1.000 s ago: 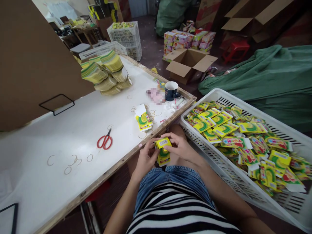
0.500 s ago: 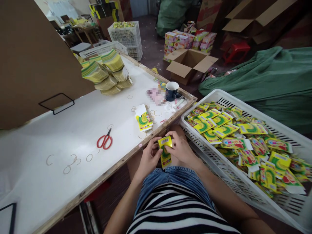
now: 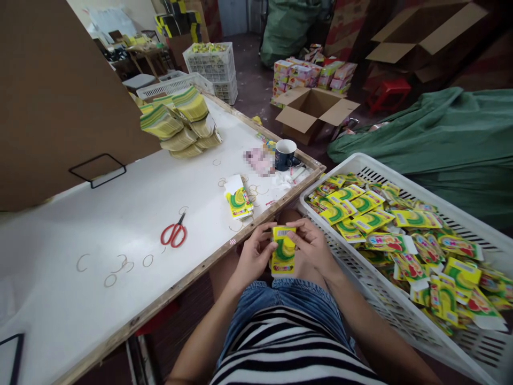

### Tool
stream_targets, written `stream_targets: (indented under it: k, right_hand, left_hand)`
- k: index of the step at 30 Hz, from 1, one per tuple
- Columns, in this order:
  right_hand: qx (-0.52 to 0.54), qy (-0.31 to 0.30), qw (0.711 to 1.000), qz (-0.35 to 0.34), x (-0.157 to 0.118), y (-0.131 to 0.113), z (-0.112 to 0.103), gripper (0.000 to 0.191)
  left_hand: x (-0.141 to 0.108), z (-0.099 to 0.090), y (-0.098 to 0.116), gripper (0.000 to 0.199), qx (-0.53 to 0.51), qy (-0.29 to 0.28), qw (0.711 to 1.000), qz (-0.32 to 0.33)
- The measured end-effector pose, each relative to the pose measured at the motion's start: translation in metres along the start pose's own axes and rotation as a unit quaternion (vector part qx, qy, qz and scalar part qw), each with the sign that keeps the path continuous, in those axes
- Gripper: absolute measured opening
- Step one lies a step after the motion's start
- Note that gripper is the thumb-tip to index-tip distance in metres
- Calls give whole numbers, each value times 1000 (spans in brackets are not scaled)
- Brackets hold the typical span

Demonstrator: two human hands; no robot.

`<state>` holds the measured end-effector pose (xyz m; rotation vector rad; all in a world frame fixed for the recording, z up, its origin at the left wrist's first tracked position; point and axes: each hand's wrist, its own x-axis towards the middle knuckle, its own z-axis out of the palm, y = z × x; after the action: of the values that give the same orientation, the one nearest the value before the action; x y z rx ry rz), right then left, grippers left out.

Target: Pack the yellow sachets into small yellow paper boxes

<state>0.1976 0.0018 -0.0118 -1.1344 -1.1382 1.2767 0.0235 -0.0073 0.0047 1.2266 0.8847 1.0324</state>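
Observation:
Above my lap, a small yellow and green printed carton (image 3: pixel 283 256) is held upright by its sides, with a barcode near its top. My left hand (image 3: pixel 256 254) pinches its left edge, thumb on the front face. On the other side, my right hand (image 3: pixel 315 246) grips the upper right edge, its thumb lying over the front. The fingers behind the carton are partly hidden. A small stack of similar flat cartons (image 3: pixel 239 199) lies on the white table (image 3: pixel 132 224) just beyond my hands. To my right, a white plastic basket (image 3: pixel 404 184) holds many matching cartons.
Red-handled scissors (image 3: pixel 173 234) and loose rubber bands (image 3: pixel 148 260) lie on the table. A dark mug (image 3: pixel 285 155) stands near its right corner. Bundled carton stacks (image 3: pixel 188 125) sit farther back. Beyond the table are an open cardboard box (image 3: pixel 308 115) and a green sack (image 3: pixel 449 139).
The carton has turned to face me more squarely, showing more of its front. Both hands have shifted slightly right with it. The whole view has moved a little.

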Motion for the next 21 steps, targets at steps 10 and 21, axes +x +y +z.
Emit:
stream_targets:
  k: [10,21]
  right_hand:
    - [206,198,953,106,8,19,-19,52]
    - [-63,81,994,-32,-3,8,33,25]
  left_hand:
    - [54,-83,-12,64,345,348,869,-71]
    - [36,-77,6,37,208,304,930,-16]
